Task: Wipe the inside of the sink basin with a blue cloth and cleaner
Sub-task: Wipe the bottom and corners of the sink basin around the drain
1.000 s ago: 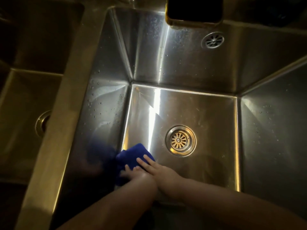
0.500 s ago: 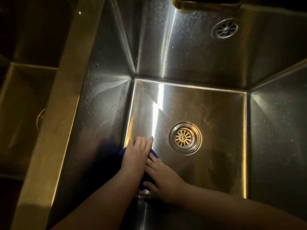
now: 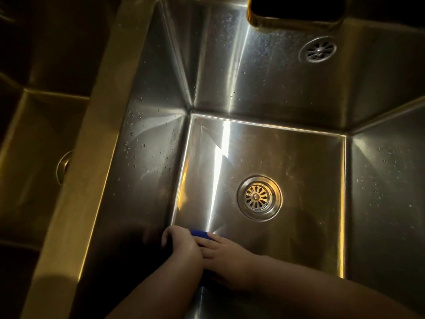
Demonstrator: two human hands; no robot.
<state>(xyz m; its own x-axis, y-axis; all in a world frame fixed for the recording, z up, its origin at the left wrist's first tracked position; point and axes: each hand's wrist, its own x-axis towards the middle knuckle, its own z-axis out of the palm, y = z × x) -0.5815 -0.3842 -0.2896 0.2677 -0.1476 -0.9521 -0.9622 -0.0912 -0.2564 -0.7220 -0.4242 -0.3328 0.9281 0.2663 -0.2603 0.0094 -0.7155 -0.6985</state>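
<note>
The stainless steel sink basin fills the view, lit by a bright streak on its floor. Both hands are at the near left corner of the basin floor. My left hand is curled over the blue cloth, of which only a thin blue edge shows between the two hands. My right hand lies just to the right, fingers on the cloth and touching the left hand. The round drain strainer sits to the upper right of the hands.
An overflow grille is on the back wall. A dark rectangular object hangs over the back rim. Water droplets dot the left wall. A divider separates a second basin at left.
The hands and cloth have pulled back toward the near left corner. The left hand has curled over the cloth, and less of the blue cloth shows than before.
</note>
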